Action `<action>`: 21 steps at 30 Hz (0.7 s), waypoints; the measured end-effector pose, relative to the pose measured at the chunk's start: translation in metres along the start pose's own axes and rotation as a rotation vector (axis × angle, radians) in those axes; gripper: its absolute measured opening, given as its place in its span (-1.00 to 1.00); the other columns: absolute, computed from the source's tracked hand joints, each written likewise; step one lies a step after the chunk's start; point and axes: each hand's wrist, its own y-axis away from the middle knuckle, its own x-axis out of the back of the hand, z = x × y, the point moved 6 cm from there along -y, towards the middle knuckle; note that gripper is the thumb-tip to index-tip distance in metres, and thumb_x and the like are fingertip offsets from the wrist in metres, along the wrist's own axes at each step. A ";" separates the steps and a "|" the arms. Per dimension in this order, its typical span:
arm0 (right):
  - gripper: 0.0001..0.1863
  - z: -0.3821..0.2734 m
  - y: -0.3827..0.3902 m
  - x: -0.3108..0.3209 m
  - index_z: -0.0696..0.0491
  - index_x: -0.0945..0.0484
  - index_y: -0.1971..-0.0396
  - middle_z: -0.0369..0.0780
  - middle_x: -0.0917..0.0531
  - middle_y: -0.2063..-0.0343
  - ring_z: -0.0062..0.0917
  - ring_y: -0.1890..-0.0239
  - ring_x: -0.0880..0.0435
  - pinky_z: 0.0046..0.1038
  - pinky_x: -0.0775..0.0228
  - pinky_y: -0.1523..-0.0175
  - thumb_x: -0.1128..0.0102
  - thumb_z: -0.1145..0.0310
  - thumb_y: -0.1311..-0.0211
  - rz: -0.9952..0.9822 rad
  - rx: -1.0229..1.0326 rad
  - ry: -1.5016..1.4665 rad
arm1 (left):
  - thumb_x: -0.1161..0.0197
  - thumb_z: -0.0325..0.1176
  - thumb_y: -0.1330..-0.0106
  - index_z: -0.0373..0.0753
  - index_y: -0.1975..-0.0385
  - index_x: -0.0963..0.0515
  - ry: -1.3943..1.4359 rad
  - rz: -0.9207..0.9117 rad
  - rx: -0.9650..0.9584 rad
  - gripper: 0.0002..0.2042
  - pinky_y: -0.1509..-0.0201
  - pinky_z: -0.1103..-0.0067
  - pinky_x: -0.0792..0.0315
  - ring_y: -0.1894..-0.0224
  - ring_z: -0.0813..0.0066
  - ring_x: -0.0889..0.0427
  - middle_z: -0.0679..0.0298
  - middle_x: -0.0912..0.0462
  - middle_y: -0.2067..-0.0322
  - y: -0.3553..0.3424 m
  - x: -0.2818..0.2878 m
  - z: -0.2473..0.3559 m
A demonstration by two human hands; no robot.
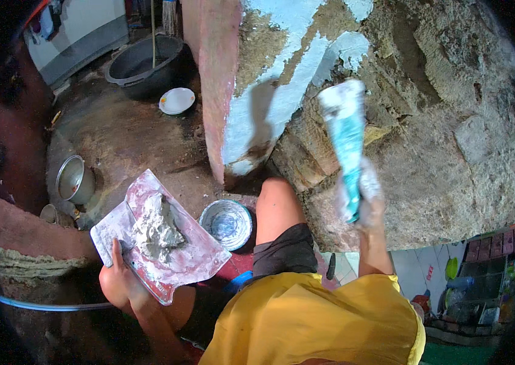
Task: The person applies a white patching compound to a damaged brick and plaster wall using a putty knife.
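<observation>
My left hand (122,275) grips the lower left edge of a red, plaster-smeared board (203,252), one finger lying over a pale flat piece (110,231) at its side. A heap of wet white plaster (157,230) sits on the board, which rests near my knee. My right hand (367,191), coated white and blurred by motion, is closed around a long teal trowel (347,137). Its far end, caked with white, is raised in front of the rough wall (440,164); I cannot tell whether it touches. Just right of the board stands a round bowl (226,224) streaked white inside.
A wall corner (239,115) with patchy pale-blue coating juts out ahead. Beyond on the dirty floor are a large dark tub (133,79), a white plate (177,101) and a metal pot (75,180). Crates and dishes (483,280) stand at the lower right; a pale hose (56,305) runs at left.
</observation>
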 end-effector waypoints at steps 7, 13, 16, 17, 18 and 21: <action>-0.55 -0.103 0.000 0.036 0.12 -0.31 -0.09 -0.26 -0.53 0.49 -0.76 0.59 -0.41 -0.68 -0.26 0.53 0.04 0.31 -0.20 0.341 0.594 0.872 | 0.01 0.02 -0.19 0.07 0.18 -0.54 0.242 0.186 -0.396 -0.68 0.46 0.33 -0.32 0.62 0.16 -0.44 0.03 -0.50 0.61 -0.001 -0.009 -0.011; -0.58 -0.126 -0.016 0.039 0.21 -0.42 0.05 -0.07 -0.57 0.17 -0.35 0.16 -0.57 -0.43 -0.34 0.05 0.07 0.58 0.01 0.488 0.670 1.446 | 0.03 -0.07 -0.22 0.24 0.07 -0.45 0.241 0.169 -0.579 -0.72 0.44 0.33 -0.34 0.62 0.16 -0.44 0.04 -0.49 0.59 -0.008 -0.009 -0.021; -0.58 -0.119 -0.019 0.041 0.20 -0.44 0.08 -0.02 -0.56 0.17 -0.22 0.12 -0.55 -0.37 -0.33 0.01 0.02 0.58 0.06 0.468 0.634 1.460 | 0.04 -0.11 -0.23 0.25 0.07 -0.45 0.280 0.128 -0.586 -0.72 0.44 0.35 -0.35 0.60 0.18 -0.44 0.04 -0.48 0.58 -0.016 -0.014 -0.025; -0.58 -0.116 -0.020 0.041 0.19 -0.45 0.08 0.00 -0.55 0.18 -0.19 0.12 -0.55 -0.36 -0.33 0.02 0.00 0.57 0.07 0.453 0.613 1.440 | 0.05 -0.14 -0.24 0.26 0.06 -0.45 0.301 0.102 -0.574 -0.72 0.45 0.35 -0.35 0.60 0.20 -0.45 0.05 -0.48 0.58 -0.018 -0.017 -0.028; -0.58 -0.115 -0.019 0.039 0.19 -0.45 0.09 0.01 -0.55 0.19 -0.17 0.12 -0.54 -0.34 -0.33 0.02 -0.02 0.56 0.07 0.443 0.692 1.509 | 0.06 -0.17 -0.25 0.27 0.06 -0.44 0.321 0.075 -0.562 -0.72 0.45 0.36 -0.35 0.59 0.21 -0.45 0.06 -0.48 0.57 -0.020 -0.020 -0.030; -0.62 -0.111 -0.017 0.021 0.15 -0.48 0.13 0.00 -0.56 0.29 -0.13 0.24 -0.55 -0.31 -0.37 0.13 -0.08 0.53 0.07 0.410 0.922 1.667 | 0.06 -0.22 -0.26 0.27 0.05 -0.44 0.359 0.014 -0.530 -0.71 0.45 0.38 -0.36 0.59 0.25 -0.46 0.07 -0.49 0.56 -0.022 -0.025 -0.034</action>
